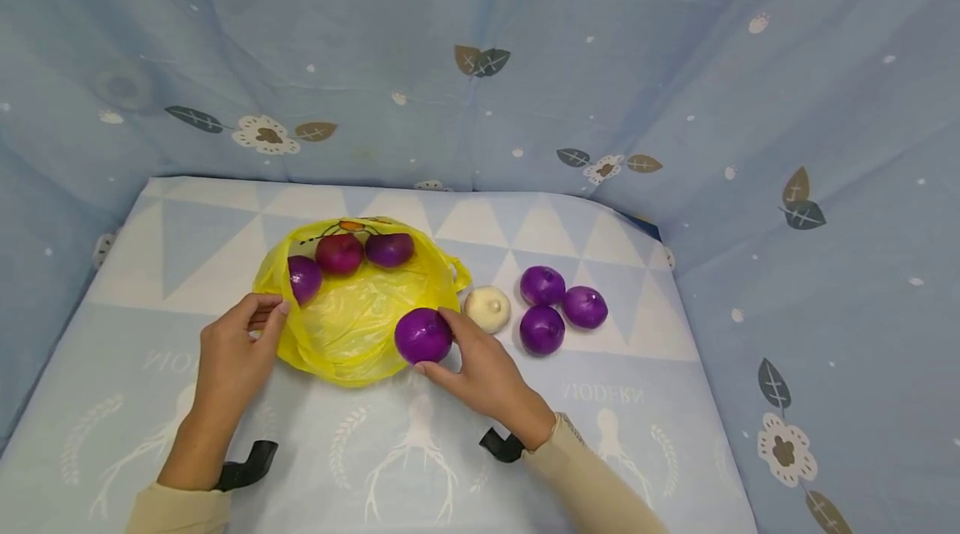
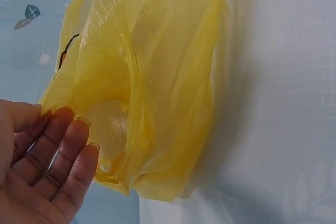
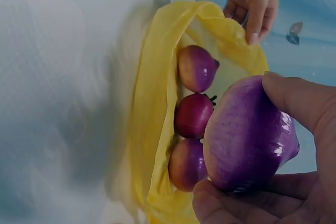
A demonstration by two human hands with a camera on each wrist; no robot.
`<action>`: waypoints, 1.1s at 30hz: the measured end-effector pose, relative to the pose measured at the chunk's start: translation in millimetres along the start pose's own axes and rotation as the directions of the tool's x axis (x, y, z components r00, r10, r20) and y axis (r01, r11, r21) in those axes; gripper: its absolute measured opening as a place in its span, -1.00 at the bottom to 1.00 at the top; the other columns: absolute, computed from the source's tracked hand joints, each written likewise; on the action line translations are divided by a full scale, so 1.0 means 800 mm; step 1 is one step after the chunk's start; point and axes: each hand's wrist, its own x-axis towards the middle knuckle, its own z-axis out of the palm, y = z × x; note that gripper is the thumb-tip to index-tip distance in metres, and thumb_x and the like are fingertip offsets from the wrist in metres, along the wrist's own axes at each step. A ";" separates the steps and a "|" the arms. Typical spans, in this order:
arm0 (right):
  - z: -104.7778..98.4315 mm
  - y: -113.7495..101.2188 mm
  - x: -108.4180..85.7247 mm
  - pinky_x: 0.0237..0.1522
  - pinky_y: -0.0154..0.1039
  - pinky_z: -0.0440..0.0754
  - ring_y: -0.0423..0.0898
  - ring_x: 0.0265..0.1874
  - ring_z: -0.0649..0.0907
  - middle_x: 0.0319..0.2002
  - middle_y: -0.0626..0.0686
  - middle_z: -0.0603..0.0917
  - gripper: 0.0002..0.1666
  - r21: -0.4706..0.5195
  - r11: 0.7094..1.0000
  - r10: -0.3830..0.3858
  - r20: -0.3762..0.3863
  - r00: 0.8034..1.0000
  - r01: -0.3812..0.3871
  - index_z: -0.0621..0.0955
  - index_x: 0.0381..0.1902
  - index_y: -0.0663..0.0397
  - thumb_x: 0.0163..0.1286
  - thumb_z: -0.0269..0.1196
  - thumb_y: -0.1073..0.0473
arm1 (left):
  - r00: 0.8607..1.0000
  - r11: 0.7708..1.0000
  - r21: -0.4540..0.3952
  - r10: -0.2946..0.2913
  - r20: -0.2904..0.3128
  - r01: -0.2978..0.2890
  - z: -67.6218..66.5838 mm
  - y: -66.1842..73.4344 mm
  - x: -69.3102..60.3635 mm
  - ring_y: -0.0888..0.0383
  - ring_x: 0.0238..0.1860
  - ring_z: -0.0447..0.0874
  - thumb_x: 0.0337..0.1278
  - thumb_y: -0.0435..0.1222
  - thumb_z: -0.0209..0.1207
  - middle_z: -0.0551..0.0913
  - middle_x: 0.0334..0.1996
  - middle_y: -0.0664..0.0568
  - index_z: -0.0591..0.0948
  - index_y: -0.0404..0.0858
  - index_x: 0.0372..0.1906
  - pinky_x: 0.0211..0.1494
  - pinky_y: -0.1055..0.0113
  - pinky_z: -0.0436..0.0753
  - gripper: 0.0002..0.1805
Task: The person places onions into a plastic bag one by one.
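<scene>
A yellow plastic bag (image 1: 352,351) lies with its mouth spread wide. Two purple onions, one at the left (image 1: 304,279) and one at the back (image 1: 389,250), sit inside, with a dark red round fruit (image 1: 340,254) between them; a dark stem on it shows in the right wrist view. My left hand (image 1: 238,342) pinches the bag's rim between thumb and fingertips. Over the bag's near right edge, my right hand (image 1: 483,371) holds another purple onion (image 1: 423,336), thumb on one side and fingers on the other.
Right of the bag stands a cream-white bulb (image 1: 487,309), close to its handle. Further right, three purple onions (image 1: 542,330) are clustered together. A patterned cloth (image 1: 315,467) covers the table, and blue curtains (image 1: 480,126) hang behind and beside it.
</scene>
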 end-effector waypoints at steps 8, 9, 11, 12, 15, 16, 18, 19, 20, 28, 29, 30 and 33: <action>0.008 -0.003 0.039 0.32 -0.15 0.53 -0.03 0.33 0.57 0.40 0.09 0.54 -0.08 -0.106 0.993 -0.051 0.059 0.997 0.057 0.36 0.52 0.16 0.45 0.35 -0.25 | 1.000 1.000 -0.004 -0.009 0.002 0.009 -0.001 0.001 0.001 -0.10 -0.24 0.73 0.42 -0.36 0.30 0.77 -0.23 -0.20 0.69 -0.41 -0.04 -0.25 0.70 0.40 -0.82; 0.009 -0.002 0.043 0.32 -0.16 0.53 -0.03 0.34 0.57 0.41 0.10 0.53 -0.08 -0.109 0.992 -0.056 0.063 0.996 0.063 0.36 0.53 0.16 0.46 0.35 -0.25 | 1.000 1.000 -0.005 -0.009 0.001 0.009 -0.001 0.001 0.001 -0.10 -0.24 0.73 0.42 -0.36 0.30 0.77 -0.23 -0.21 0.69 -0.41 -0.04 -0.24 0.71 0.40 -0.82; 0.010 -0.001 0.051 0.32 -0.17 0.52 -0.03 0.36 0.55 0.42 0.10 0.51 -0.08 -0.119 0.990 -0.063 0.069 0.996 0.071 0.35 0.54 0.13 0.45 0.35 -0.25 | 1.000 1.000 -0.002 -0.008 0.003 0.008 -0.001 0.001 0.001 -0.10 -0.24 0.73 0.43 -0.35 0.30 0.77 -0.23 -0.21 0.69 -0.41 -0.04 -0.25 0.71 0.40 -0.82; 0.010 0.000 0.055 0.32 -0.17 0.53 -0.03 0.36 0.55 0.42 0.10 0.51 -0.08 -0.123 0.990 -0.064 0.072 0.995 0.073 0.35 0.54 0.12 0.45 0.36 -0.24 | 1.000 1.000 -0.001 -0.007 0.004 0.007 -0.001 0.001 0.002 -0.10 -0.24 0.73 0.43 -0.35 0.30 0.77 -0.23 -0.21 0.69 -0.41 -0.04 -0.25 0.70 0.40 -0.82; 0.010 0.003 0.066 0.32 -0.15 0.53 -0.03 0.38 0.52 0.44 0.10 0.48 -0.08 -0.143 0.988 -0.049 0.082 0.995 0.060 0.33 0.56 0.09 0.46 0.36 -0.22 | 1.000 1.000 0.005 -0.006 0.006 0.006 -0.001 0.001 0.002 -0.11 -0.24 0.73 0.43 -0.35 0.29 0.77 -0.22 -0.22 0.69 -0.41 -0.05 -0.26 0.68 0.40 -0.82; 0.011 0.004 0.069 0.32 -0.13 0.53 -0.02 0.39 0.51 0.44 0.11 0.47 -0.08 -0.148 0.988 -0.041 0.086 0.995 0.053 0.32 0.57 0.11 0.46 0.36 -0.21 | 1.000 1.000 0.007 -0.007 0.006 0.007 0.000 0.001 0.002 -0.11 -0.24 0.73 0.43 -0.35 0.29 0.77 -0.22 -0.22 0.69 -0.41 -0.05 -0.27 0.68 0.40 -0.82; 0.012 0.006 0.076 0.33 -0.11 0.52 -0.01 0.40 0.50 0.46 0.13 0.45 -0.07 -0.152 0.988 -0.021 0.093 0.995 0.035 0.29 0.59 0.14 0.49 0.34 -0.19 | 1.000 1.000 0.008 -0.009 0.004 0.009 0.000 0.001 0.002 -0.11 -0.24 0.72 0.43 -0.35 0.29 0.77 -0.22 -0.22 0.69 -0.41 -0.05 -0.27 0.67 0.40 -0.83; 0.013 0.007 0.079 0.33 -0.10 0.52 0.00 0.40 0.51 0.47 0.14 0.45 -0.07 -0.155 0.988 -0.008 0.098 0.995 0.024 0.27 0.59 0.16 0.50 0.33 -0.18 | 1.000 1.000 0.007 -0.010 0.003 0.010 0.001 0.001 0.002 -0.11 -0.24 0.72 0.43 -0.35 0.29 0.77 -0.22 -0.22 0.69 -0.41 -0.05 -0.26 0.68 0.40 -0.83; 0.013 0.007 0.081 0.33 -0.09 0.52 0.01 0.40 0.51 0.47 0.15 0.44 -0.06 -0.160 0.987 0.004 0.102 0.995 0.012 0.25 0.60 0.18 0.51 0.32 -0.17 | 1.000 1.000 0.003 -0.011 0.003 0.011 0.001 0.001 0.003 -0.11 -0.24 0.72 0.43 -0.36 0.29 0.77 -0.22 -0.22 0.69 -0.41 -0.05 -0.26 0.68 0.40 -0.83; 0.026 0.011 0.097 0.28 -0.07 0.57 0.08 0.33 0.57 0.45 0.22 0.45 -0.05 -0.210 0.976 0.086 0.098 0.992 -0.064 0.23 0.59 0.31 0.53 0.30 -0.15 | 1.000 1.000 0.000 -0.013 0.013 0.013 0.003 0.002 0.003 -0.10 -0.24 0.72 0.44 -0.35 0.28 0.76 -0.22 -0.21 0.69 -0.41 -0.04 -0.28 0.66 0.40 -0.82; 0.028 0.011 0.099 0.28 -0.07 0.58 0.08 0.32 0.58 0.44 0.23 0.46 -0.05 -0.217 0.974 0.095 0.092 0.991 -0.073 0.23 0.58 0.31 0.53 0.31 -0.14 | 1.000 1.000 0.002 -0.014 0.014 0.014 0.003 0.002 0.003 -0.10 -0.24 0.72 0.44 -0.35 0.28 0.76 -0.22 -0.21 0.69 -0.41 -0.04 -0.28 0.66 0.40 -0.82; 0.029 0.012 0.101 0.27 -0.07 0.58 0.09 0.30 0.59 0.43 0.25 0.47 -0.05 -0.221 0.972 0.101 0.085 0.991 -0.080 0.24 0.58 0.32 0.52 0.31 -0.14 | 1.000 1.000 0.003 -0.016 0.015 0.016 0.003 0.002 0.003 -0.10 -0.24 0.72 0.44 -0.35 0.28 0.76 -0.22 -0.21 0.69 -0.41 -0.03 -0.27 0.65 0.40 -0.82; 0.032 0.011 0.107 0.24 -0.05 0.61 0.10 0.27 0.61 0.40 0.28 0.49 -0.06 -0.236 0.966 0.126 0.080 0.989 -0.104 0.23 0.57 0.34 0.53 0.31 -0.13 | 1.000 1.000 0.004 -0.020 0.016 0.020 0.003 0.002 0.003 -0.10 -0.24 0.72 0.44 -0.35 0.28 0.76 -0.21 -0.22 0.69 -0.41 -0.03 -0.27 0.65 0.40 -0.81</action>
